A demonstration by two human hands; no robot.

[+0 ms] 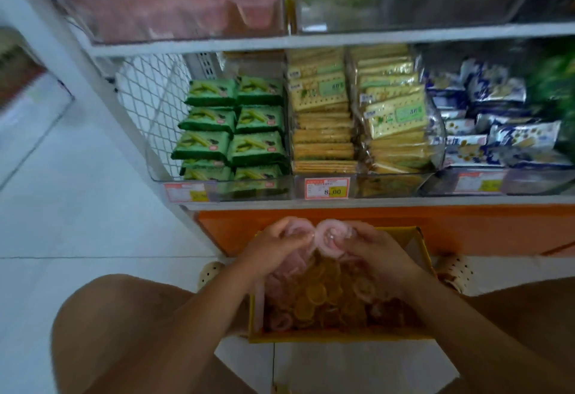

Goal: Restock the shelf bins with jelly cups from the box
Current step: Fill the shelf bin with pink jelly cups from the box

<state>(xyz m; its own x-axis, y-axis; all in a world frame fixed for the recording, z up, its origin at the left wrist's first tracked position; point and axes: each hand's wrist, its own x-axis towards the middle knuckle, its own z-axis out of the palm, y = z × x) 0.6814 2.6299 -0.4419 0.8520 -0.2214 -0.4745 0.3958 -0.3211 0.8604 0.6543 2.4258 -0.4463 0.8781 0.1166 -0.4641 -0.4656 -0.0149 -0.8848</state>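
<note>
Now left hand point(275, 245) and right hand point(375, 249) each pinch pink jelly cups point(327, 242), rims upward.

The left forearm point(199, 309) and right forearm point(448, 312) reach forward and converge, wrists close together. The left hand point(273, 245) curls its fingers point(300, 238) round a pink jelly cup point(294, 228). The right hand point(378, 249) pinches a second pink cup point(328, 242) at its rim. The two hands sit knuckles up, fingertips nearly meeting.
</note>
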